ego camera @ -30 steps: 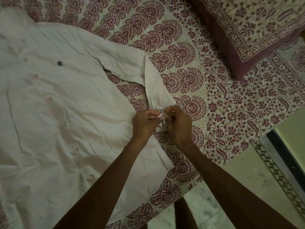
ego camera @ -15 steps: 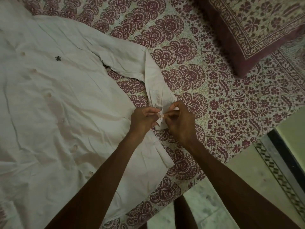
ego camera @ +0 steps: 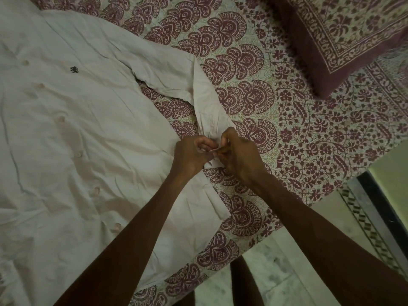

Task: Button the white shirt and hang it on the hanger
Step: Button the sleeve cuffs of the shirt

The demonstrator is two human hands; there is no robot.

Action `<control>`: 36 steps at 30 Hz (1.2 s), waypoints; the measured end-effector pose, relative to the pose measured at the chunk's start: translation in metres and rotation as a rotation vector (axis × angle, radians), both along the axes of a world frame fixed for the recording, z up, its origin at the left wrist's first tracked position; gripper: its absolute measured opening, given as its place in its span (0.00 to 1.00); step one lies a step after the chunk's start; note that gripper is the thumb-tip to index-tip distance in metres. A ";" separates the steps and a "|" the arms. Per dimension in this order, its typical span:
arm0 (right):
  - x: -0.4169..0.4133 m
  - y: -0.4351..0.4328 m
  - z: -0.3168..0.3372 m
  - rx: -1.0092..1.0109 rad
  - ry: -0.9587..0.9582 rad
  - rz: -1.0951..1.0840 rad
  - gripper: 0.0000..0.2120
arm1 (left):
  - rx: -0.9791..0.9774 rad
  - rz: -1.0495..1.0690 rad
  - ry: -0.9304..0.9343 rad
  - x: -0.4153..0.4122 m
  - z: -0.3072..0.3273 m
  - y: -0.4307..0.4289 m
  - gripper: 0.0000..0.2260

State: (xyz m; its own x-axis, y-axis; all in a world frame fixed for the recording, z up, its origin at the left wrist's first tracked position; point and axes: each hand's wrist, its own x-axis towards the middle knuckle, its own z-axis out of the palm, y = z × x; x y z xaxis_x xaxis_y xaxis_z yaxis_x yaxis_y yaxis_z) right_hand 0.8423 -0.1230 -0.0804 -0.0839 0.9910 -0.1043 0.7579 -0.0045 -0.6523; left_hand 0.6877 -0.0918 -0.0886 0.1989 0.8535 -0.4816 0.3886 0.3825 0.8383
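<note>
Item one, the crumpled white cotton shirt [ego camera: 72,138]: I see it spread flat, front up, over the left half of the bed, its row of small pale buttons [ego camera: 77,153] running down the placket and looking fastened, a tiny dark embroidered emblem [ego camera: 74,69] on the chest. Its one visible sleeve [ego camera: 167,71] lies out to the right and bends toward me, ending in the cuff [ego camera: 213,127] just past the shirt's side hem. Item two, my left hand [ego camera: 190,156]: fingers curled shut, pinching the cuff's edge from the left. Item three, my right hand [ego camera: 239,156]: fingers likewise closed, pinching the same cuff edge from the right, the two sets of fingertips meeting over a small fold of white cloth; whether a cuff button sits between them I cannot tell. Both bare forearms reach in from the bottom of the view. Item four, the cream bedsheet block-printed with maroon fan and floral motifs [ego camera: 309,133]: it lies under the shirt and shows bare to the right. Item five, a pillow in a matching maroon-bordered floral cover [ego camera: 344,40]: upper right corner, well apart from the cuff. Item six, pale mottled stone floor [ego camera: 276,268]: beyond the bed's near edge, lower right, with a dark patterned border strip [ego camera: 362,217] running along it.
</note>
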 end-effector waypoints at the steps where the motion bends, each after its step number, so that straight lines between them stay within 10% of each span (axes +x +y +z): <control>1: 0.002 0.000 -0.002 -0.024 0.033 -0.033 0.18 | 0.014 0.003 0.002 0.001 0.000 -0.001 0.08; 19: 0.006 -0.014 -0.017 -0.062 0.276 -0.273 0.18 | 0.518 -0.357 0.201 0.003 -0.002 -0.012 0.07; 36: 0.011 -0.001 -0.021 -0.130 0.415 -0.325 0.16 | 0.429 0.096 0.133 0.017 -0.011 -0.020 0.16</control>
